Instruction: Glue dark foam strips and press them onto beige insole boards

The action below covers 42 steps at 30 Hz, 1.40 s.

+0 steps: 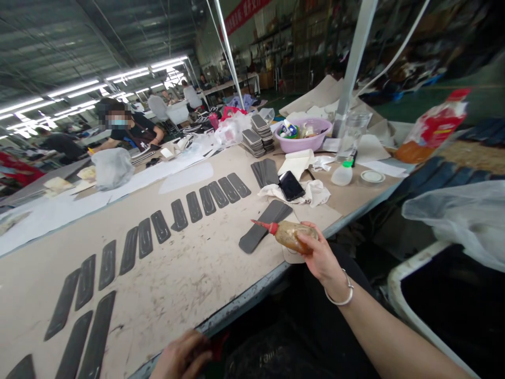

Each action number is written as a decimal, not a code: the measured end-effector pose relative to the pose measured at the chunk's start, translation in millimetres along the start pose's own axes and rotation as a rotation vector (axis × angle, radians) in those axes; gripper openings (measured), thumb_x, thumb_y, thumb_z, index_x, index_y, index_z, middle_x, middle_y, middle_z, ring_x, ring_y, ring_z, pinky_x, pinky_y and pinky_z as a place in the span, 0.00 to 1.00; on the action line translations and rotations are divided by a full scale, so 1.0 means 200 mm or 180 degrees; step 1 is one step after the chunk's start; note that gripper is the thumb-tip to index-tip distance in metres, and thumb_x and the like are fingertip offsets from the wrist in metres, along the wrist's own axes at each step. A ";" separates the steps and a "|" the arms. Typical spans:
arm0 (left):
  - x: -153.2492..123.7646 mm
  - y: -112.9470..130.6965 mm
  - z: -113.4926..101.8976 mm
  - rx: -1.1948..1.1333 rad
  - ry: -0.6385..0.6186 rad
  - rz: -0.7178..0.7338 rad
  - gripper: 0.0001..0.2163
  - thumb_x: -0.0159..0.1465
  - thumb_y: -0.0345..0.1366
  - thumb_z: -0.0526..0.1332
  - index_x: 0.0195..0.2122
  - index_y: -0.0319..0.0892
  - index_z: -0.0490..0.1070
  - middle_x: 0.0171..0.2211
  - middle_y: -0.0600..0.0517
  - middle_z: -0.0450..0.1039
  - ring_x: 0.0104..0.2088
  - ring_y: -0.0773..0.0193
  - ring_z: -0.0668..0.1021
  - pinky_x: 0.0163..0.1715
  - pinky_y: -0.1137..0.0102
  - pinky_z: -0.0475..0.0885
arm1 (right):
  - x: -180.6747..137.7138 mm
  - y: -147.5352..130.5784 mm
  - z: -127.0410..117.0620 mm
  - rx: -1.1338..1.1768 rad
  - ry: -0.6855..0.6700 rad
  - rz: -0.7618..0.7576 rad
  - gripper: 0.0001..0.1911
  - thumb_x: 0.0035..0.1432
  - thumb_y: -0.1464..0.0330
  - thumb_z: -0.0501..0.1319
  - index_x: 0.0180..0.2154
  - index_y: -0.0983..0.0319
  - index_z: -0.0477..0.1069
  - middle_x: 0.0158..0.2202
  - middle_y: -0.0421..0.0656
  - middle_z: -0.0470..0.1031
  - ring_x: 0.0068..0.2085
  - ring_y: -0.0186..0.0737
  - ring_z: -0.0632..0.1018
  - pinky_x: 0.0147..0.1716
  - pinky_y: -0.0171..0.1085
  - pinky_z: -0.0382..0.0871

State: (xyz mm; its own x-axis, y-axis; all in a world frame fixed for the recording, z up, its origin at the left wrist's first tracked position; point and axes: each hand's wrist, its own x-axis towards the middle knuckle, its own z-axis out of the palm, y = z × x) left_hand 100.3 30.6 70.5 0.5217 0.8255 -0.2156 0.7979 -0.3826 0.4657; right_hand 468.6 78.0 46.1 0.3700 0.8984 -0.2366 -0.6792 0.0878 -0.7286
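My right hand (321, 255) is closed round a squeeze bottle (294, 236) of amber glue with a red nozzle. The bottle lies nearly level, its tip pointing left above a small fan of dark grey strips (258, 231). Low in the picture, by the table's near edge, my left hand (181, 355) is loosely bent with fingers apart and nothing visible in them. Dark strips with glossy wet lines (145, 237) lie in a slanting row across the table (189, 279). More glossy strips (97, 331) lie at the lower left.
A phone (291, 186) rests on a white cloth (317, 193). Behind are stacked strips (252, 142), a purple basin (303, 139), a glass jar (352, 134) and a large tilted bottle (432, 126). A metal post (355, 63) rises there. A masked co-worker (130, 129) sits across the table.
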 end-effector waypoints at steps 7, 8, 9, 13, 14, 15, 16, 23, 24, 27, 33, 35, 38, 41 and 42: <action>0.77 0.23 0.06 0.0318 0.1352 0.0601 0.12 0.61 0.41 0.57 0.42 0.42 0.73 0.44 0.47 0.74 0.46 0.60 0.74 0.50 0.63 0.68 | 0.00 0.00 -0.01 -0.0129 0.0122 -0.0145 0.24 0.40 0.67 0.71 0.40 0.55 0.65 0.35 0.37 0.75 0.32 0.39 0.76 0.28 0.35 0.69; 0.86 0.25 0.07 0.0428 0.1270 0.0671 0.13 0.61 0.41 0.57 0.42 0.41 0.73 0.45 0.46 0.73 0.47 0.59 0.73 0.50 0.63 0.68 | 0.00 0.00 -0.02 -0.0115 0.0159 -0.0157 0.24 0.40 0.66 0.71 0.40 0.55 0.65 0.35 0.37 0.75 0.32 0.39 0.76 0.27 0.34 0.69; 0.92 0.27 0.08 0.0549 0.1151 0.0719 0.13 0.60 0.40 0.58 0.42 0.40 0.73 0.45 0.45 0.73 0.47 0.58 0.73 0.51 0.63 0.67 | 0.00 0.00 -0.03 -0.0092 0.0196 -0.0161 0.25 0.40 0.66 0.71 0.40 0.55 0.65 0.35 0.37 0.75 0.31 0.39 0.76 0.25 0.34 0.68; 1.04 0.29 0.11 0.0825 0.0719 0.0791 0.10 0.60 0.36 0.57 0.37 0.39 0.75 0.41 0.46 0.75 0.43 0.59 0.75 0.48 0.64 0.68 | 0.00 -0.01 -0.05 -0.0015 0.0244 -0.0152 0.24 0.39 0.67 0.71 0.40 0.56 0.65 0.34 0.37 0.74 0.31 0.38 0.75 0.25 0.32 0.67; 1.04 0.28 0.11 0.0824 0.0687 0.0797 0.09 0.61 0.35 0.56 0.36 0.40 0.76 0.39 0.46 0.75 0.42 0.59 0.75 0.47 0.64 0.68 | 0.00 -0.01 -0.05 -0.0012 0.0232 -0.0143 0.24 0.39 0.67 0.71 0.40 0.57 0.65 0.34 0.37 0.74 0.31 0.37 0.75 0.25 0.32 0.68; 1.05 0.27 0.11 0.0816 0.0674 0.0795 0.09 0.61 0.35 0.56 0.35 0.40 0.76 0.38 0.47 0.76 0.41 0.60 0.75 0.47 0.65 0.68 | 0.00 -0.02 -0.04 -0.0015 0.0210 -0.0131 0.24 0.39 0.67 0.71 0.40 0.56 0.65 0.34 0.37 0.74 0.31 0.37 0.75 0.26 0.33 0.68; 1.05 0.26 0.11 0.0814 0.0663 0.0784 0.09 0.61 0.34 0.55 0.34 0.40 0.76 0.38 0.47 0.76 0.41 0.60 0.75 0.47 0.65 0.68 | 0.00 -0.02 -0.04 -0.0020 0.0191 -0.0127 0.24 0.39 0.66 0.71 0.40 0.56 0.65 0.34 0.37 0.74 0.31 0.38 0.76 0.26 0.33 0.68; 1.09 0.26 0.08 0.0834 0.0794 0.0552 0.09 0.60 0.31 0.54 0.29 0.40 0.74 0.31 0.50 0.75 0.32 0.65 0.76 0.36 0.72 0.69 | 0.03 -0.01 -0.02 -0.0095 0.0160 -0.0071 0.23 0.39 0.66 0.71 0.39 0.55 0.65 0.32 0.35 0.74 0.31 0.37 0.75 0.27 0.33 0.68; 1.08 0.26 0.06 0.0839 0.0859 0.0495 0.09 0.60 0.31 0.54 0.28 0.40 0.73 0.30 0.50 0.74 0.32 0.64 0.75 0.35 0.71 0.68 | 0.03 -0.01 -0.01 -0.0089 0.0153 -0.0069 0.23 0.39 0.66 0.71 0.39 0.56 0.65 0.32 0.35 0.74 0.31 0.37 0.75 0.27 0.33 0.68; 0.97 0.26 0.00 0.0946 0.1258 0.0383 0.08 0.61 0.33 0.52 0.31 0.40 0.70 0.33 0.48 0.73 0.35 0.62 0.75 0.37 0.70 0.68 | 0.02 -0.01 -0.01 -0.0079 0.0129 -0.0098 0.23 0.40 0.67 0.70 0.40 0.55 0.64 0.33 0.36 0.73 0.31 0.38 0.75 0.28 0.34 0.68; 0.42 0.00 -0.06 0.1695 0.1759 0.0372 0.06 0.62 0.37 0.53 0.34 0.43 0.68 0.37 0.48 0.72 0.37 0.59 0.75 0.39 0.66 0.68 | -0.02 -0.01 -0.02 -0.0371 -0.0038 -0.0199 0.25 0.41 0.67 0.70 0.41 0.56 0.63 0.34 0.38 0.73 0.34 0.39 0.75 0.33 0.37 0.70; 0.22 -0.10 -0.01 0.1724 0.1647 0.0268 0.06 0.62 0.37 0.54 0.34 0.44 0.68 0.37 0.48 0.73 0.36 0.59 0.75 0.37 0.66 0.69 | -0.04 0.01 -0.01 -0.0513 -0.0162 -0.0190 0.24 0.42 0.67 0.70 0.42 0.55 0.63 0.35 0.38 0.73 0.35 0.39 0.75 0.35 0.37 0.69; 0.01 -0.18 0.10 0.1400 0.1448 0.0093 0.06 0.62 0.37 0.53 0.35 0.44 0.68 0.37 0.49 0.73 0.35 0.61 0.76 0.35 0.68 0.72 | -0.08 0.05 0.02 -0.0924 -0.0377 -0.0279 0.24 0.43 0.67 0.70 0.42 0.55 0.63 0.35 0.38 0.72 0.35 0.38 0.74 0.36 0.37 0.68; -0.08 -0.21 0.17 0.0989 0.1691 -0.0175 0.08 0.63 0.37 0.54 0.41 0.45 0.69 0.37 0.49 0.74 0.37 0.62 0.77 0.37 0.69 0.73 | -0.15 0.13 0.10 -0.1586 -0.0672 -0.0389 0.24 0.43 0.65 0.69 0.43 0.55 0.63 0.36 0.39 0.71 0.34 0.38 0.73 0.34 0.37 0.68; -0.09 -0.22 0.18 0.0880 0.1799 -0.0228 0.09 0.63 0.37 0.54 0.43 0.44 0.69 0.38 0.48 0.74 0.39 0.62 0.77 0.39 0.69 0.73 | -0.18 0.16 0.13 -0.1822 -0.0823 -0.0420 0.23 0.44 0.65 0.69 0.43 0.55 0.63 0.37 0.40 0.71 0.34 0.39 0.72 0.34 0.38 0.68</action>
State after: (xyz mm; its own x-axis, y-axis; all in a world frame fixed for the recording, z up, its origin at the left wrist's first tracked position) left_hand 66.8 17.0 24.1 0.2843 0.9158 0.2838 0.9129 -0.3490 0.2118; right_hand 418.2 60.2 48.4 0.2140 0.9768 -0.0110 -0.1661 0.0253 -0.9858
